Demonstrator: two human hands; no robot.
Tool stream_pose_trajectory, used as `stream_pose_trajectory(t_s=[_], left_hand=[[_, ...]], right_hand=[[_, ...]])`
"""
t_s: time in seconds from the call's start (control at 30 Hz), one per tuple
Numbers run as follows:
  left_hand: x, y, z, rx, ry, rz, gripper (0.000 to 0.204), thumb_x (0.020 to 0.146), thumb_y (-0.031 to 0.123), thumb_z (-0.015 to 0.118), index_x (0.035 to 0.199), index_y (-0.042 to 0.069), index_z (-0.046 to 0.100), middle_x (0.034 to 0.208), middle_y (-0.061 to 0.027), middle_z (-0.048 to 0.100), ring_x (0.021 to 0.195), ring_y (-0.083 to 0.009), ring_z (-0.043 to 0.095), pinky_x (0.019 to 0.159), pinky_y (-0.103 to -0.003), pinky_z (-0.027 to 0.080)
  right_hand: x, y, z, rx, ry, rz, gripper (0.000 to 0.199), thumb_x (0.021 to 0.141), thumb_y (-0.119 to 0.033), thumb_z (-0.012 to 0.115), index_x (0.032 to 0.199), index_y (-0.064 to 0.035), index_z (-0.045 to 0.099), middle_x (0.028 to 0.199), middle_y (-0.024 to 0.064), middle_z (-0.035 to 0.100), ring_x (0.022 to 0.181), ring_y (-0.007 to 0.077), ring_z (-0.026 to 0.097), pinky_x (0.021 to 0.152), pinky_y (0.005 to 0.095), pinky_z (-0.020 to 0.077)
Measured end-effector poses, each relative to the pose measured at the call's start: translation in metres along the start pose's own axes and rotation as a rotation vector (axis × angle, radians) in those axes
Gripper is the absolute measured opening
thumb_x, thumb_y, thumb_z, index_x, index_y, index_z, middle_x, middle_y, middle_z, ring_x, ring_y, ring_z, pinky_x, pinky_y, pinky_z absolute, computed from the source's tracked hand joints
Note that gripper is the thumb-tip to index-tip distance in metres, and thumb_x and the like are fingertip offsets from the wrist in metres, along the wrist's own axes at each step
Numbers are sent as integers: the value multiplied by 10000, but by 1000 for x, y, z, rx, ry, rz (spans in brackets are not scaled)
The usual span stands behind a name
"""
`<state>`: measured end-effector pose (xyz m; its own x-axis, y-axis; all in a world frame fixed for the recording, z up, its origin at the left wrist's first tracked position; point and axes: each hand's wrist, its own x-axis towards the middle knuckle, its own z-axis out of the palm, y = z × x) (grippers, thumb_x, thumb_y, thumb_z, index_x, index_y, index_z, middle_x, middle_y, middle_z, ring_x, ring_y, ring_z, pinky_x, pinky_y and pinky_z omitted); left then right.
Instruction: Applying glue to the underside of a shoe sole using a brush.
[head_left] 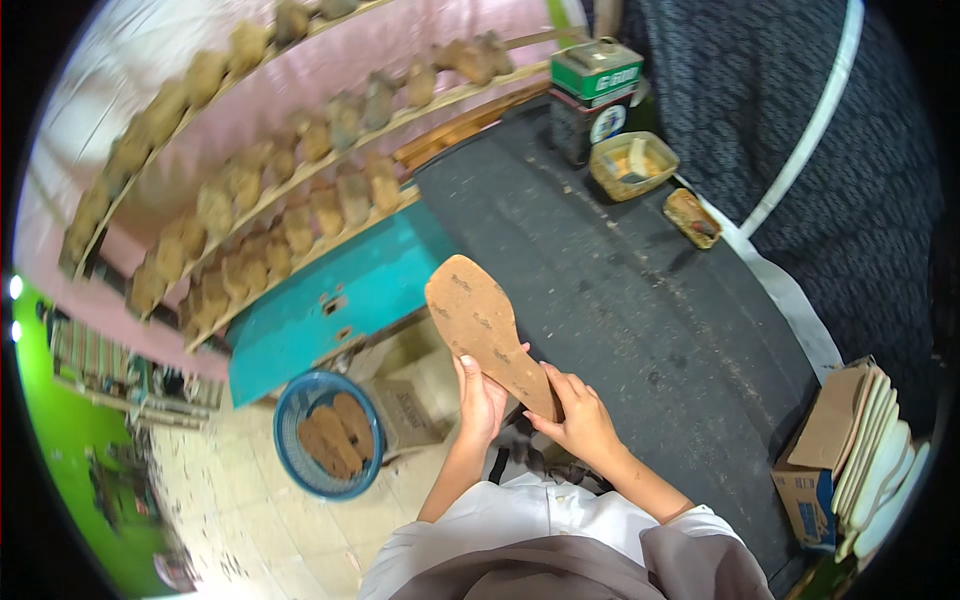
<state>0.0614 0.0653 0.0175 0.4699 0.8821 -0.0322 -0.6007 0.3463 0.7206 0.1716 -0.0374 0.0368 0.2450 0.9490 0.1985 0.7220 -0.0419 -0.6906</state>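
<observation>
Three long wooden racks [300,170] of tan shoe lasts curve across the pink wall, above a teal cabinet [330,300] and beside the dark, gritty worktable [620,280], which carries a green tin [597,72], a glue bowl [633,165] and a small dish [692,217]. Farther down, a carton [805,500] of pale stacked insoles [875,460] sits at the table's right end, and a blue basket [328,435] on the tiled floor holds more brown ones. Between them, over the table's near edge, the flat cork-brown insole [487,330] stands tilted — the left hand [480,400] curled around its lower edge, the right hand [580,420] pinching its heel.
</observation>
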Motion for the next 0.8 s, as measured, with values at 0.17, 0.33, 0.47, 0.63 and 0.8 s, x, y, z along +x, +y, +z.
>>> stream_pose_trajectory(t_s=[0.17,0.33,0.47,0.63,0.8], left_hand=[[-76,4,-41,9,157,56,557,935,449,319,1373,154,143,1312,-115,386,1118,-320,486,939,-457,409],[-134,18,-89,10,351,84,537,955,392,345,1387,124,172,1354,-82,339,1252,-208,335,1035,-373,276],[-168,28,-113,-42,435,133,504,963,361,346,1379,111,208,1364,-77,332,1241,-210,350,1031,-366,281],[-197,48,-154,-151,498,172,461,960,328,380,1349,108,268,1332,-49,390,1191,-218,414,992,-375,342],[-220,77,-210,-169,571,215,434,959,287,396,1338,104,291,1301,-55,420,1160,-231,444,984,-389,360]], right_hand=[[-47,-14,40,69,-183,10,668,681,-263,725,1239,-36,437,1030,168,563,876,331,585,748,387,461],[-74,-39,71,106,-291,-71,664,677,-270,725,1232,-54,433,1030,165,563,888,336,582,766,398,452],[-83,-56,91,111,-388,-109,669,669,-281,730,1228,-71,430,1066,157,569,919,322,583,778,402,441],[-88,-80,125,104,-477,-152,688,660,-292,742,1228,-75,420,1070,158,579,937,325,582,787,412,437],[-91,-114,186,158,-530,-155,686,638,-233,768,1203,-40,431,1040,218,570,925,390,580,777,401,479]])
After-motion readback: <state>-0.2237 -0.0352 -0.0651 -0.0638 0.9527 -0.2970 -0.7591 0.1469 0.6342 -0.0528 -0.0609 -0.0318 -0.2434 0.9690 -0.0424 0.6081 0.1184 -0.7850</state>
